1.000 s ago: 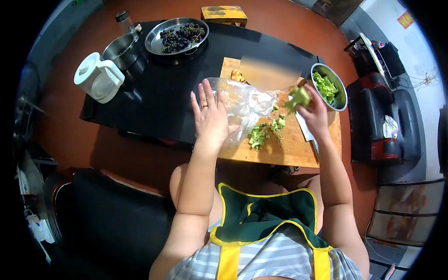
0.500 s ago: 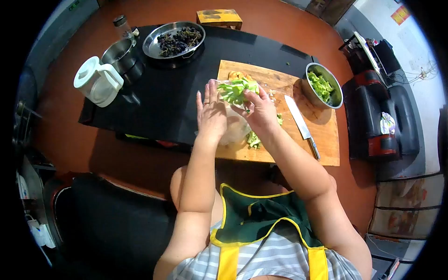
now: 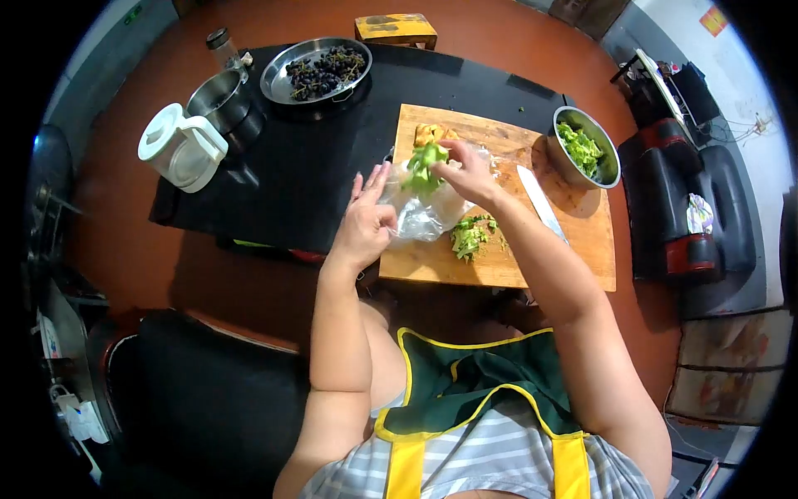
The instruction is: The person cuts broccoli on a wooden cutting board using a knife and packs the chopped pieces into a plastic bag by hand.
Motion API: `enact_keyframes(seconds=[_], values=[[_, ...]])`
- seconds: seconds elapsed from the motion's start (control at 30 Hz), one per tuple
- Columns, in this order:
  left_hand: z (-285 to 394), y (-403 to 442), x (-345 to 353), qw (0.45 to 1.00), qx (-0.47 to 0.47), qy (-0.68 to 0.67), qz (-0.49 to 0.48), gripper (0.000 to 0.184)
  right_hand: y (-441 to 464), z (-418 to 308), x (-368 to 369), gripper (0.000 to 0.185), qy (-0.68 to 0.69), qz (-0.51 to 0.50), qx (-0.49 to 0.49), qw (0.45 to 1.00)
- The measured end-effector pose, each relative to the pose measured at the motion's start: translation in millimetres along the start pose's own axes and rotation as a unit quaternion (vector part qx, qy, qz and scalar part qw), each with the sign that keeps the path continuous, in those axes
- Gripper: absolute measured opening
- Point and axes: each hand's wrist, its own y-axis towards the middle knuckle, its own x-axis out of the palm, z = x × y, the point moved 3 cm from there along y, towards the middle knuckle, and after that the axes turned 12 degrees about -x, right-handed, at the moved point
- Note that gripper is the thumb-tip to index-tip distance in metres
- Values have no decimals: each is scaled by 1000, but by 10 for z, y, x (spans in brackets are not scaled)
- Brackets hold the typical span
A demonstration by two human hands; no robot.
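Observation:
A clear plastic bag [image 3: 420, 223] lies crumpled on the wooden cutting board [image 3: 532, 241]. At its left edge is my left hand [image 3: 364, 226], fingers stretched out and thumb near the plastic; I cannot tell whether it touches. My right hand [image 3: 470, 176] is closed on leafy greens [image 3: 426, 169], held above the bag. Chopped greens [image 3: 470, 238] lie on the board just below the bag. Yellowish-brown pieces [image 3: 434, 134] sit behind my right hand. To the right of that hand lies a kitchen knife [image 3: 539, 200], its handle hidden by my right forearm.
A metal bowl of greens [image 3: 583, 150] stands at the board's right edge. On the black table [image 3: 332, 158] are a metal tray of grapes [image 3: 327, 73], a metal pot [image 3: 218, 97], a white-lidded pitcher [image 3: 181, 150] and a glass jar [image 3: 222, 48]. A yellow stool [image 3: 396, 30] stands behind.
My left hand has moved down and left, with its thumb now showing. The greens in my right hand now hang downward, and more of the bag and chopped greens is visible.

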Motion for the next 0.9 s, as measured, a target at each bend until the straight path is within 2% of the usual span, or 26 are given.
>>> enact_keyframes(seconds=[0.07, 0.1, 0.2, 0.23, 0.33, 0.37, 0.4, 0.43, 0.47, 0.57, 0.67, 0.7, 0.8, 0.83, 0.9], values=[[20, -16, -16, 1000, -4, -10, 27, 9, -82, -30, -48, 48, -20, -71, -55, 996], [-3, -11, -15, 999, -3, -14, 34, 9, -100, -66, -41, 49, -36, -125, -52, 990], [-126, -6, -89, 993, -4, -78, 89, 11, -226, -258, -56, 53, -290, -188, -115, 931], [-160, -13, -126, 984, -20, -153, 90, 14, -176, -152, -32, 70, -314, -224, -107, 916], [-202, -13, -188, 947, 5, -314, 73, 18, -155, -249, -50, 88, -368, -165, -72, 912], [-204, -11, -203, 932, 26, -357, 65, 19, -103, -125, -16, 104, -340, -166, -78, 922], [-146, -7, -238, 914, 46, -398, 57, 20, -103, -165, -23, 105, -337, -145, -60, 928], [-65, -31, -264, 901, 47, -421, 95, 21, -99, -217, -19, 106, -334, -124, -42, 934], [-13, -57, -326, 921, 57, -367, 114, 21, -90, -260, -36, 107, -331, -102, -25, 938], [-20, -118, -480, 962, 80, -185, 185, 18, -6, -202, -101, 108, -238, -149, 65, 958], [87, -200, -584, 970, 20, 97, 221, 16, 122, -237, -207, 110, -262, -240, -19, 935], [94, -214, -614, 963, -9, 154, 222, 16, 152, -215, -221, 87, -238, -224, -63, 943], [140, -205, -622, 951, -63, 135, 271, 18, 221, -125, -219, 61, -201, -174, -150, 952], [145, -193, -609, 937, -25, 178, 298, 21, 150, -153, -213, 46, -243, -126, -125, 954], [116, -190, -605, 927, -32, 173, 332, 18, 60, -245, -184, 53, -325, -167, -140, 920]])
